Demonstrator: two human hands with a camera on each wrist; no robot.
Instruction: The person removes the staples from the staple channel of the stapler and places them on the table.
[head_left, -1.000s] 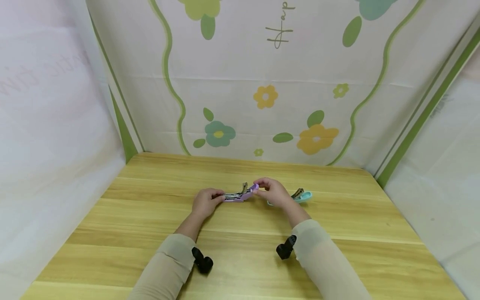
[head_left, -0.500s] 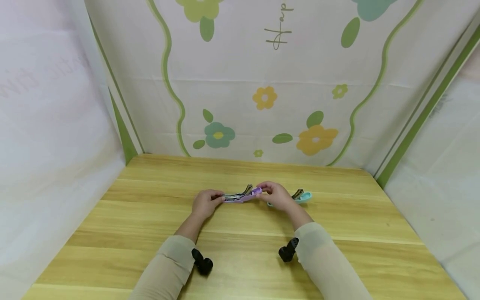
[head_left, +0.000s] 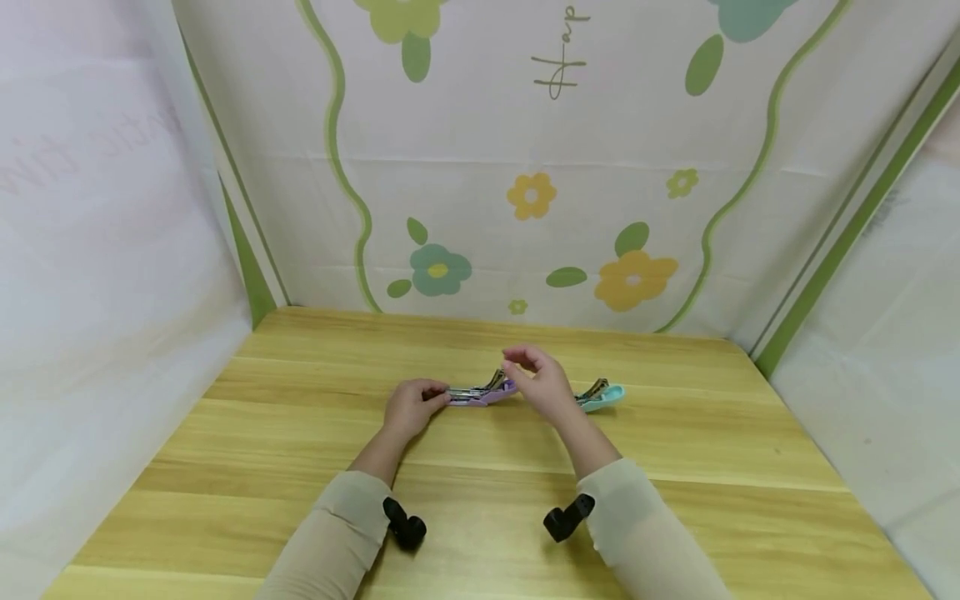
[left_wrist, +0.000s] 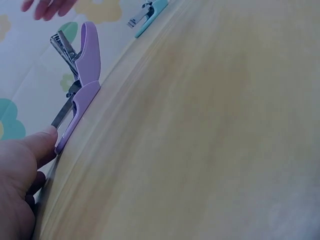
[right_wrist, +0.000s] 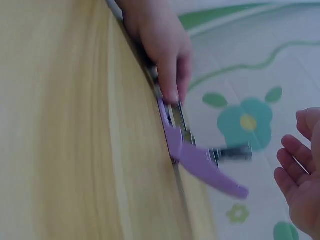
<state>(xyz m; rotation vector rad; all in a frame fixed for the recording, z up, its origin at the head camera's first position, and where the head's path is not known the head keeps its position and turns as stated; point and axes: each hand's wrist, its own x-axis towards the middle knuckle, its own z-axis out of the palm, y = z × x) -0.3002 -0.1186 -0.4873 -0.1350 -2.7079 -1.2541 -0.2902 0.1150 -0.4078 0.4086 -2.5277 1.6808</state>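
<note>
A purple stapler (head_left: 470, 402) lies on the table, swung apart, its lid tilted up at the right and its metal magazine raised between. My left hand (head_left: 408, 407) pinches the stapler's left end; in the left wrist view the thumb (left_wrist: 42, 144) presses there. Above the lid end hovers my right hand (head_left: 545, 387), apart from the stapler, with its fingers loosely bent and nothing in them, as the right wrist view also shows. Right of that hand lies a teal stapler (head_left: 609, 397), also swung apart and partly hidden behind the hand.
The wooden table (head_left: 480, 533) ends at a hanging cloth (head_left: 465, 192) printed with flowers. More cloth hangs along the left and right sides. A small black camera (head_left: 405, 525) is worn at the left cuff and another black camera (head_left: 567, 518) at the right.
My right hand has let go of the purple stapler's lid and risen slightly. Before that, the lid and magazine were tilted further back to the right. The left hand keeps its place.
</note>
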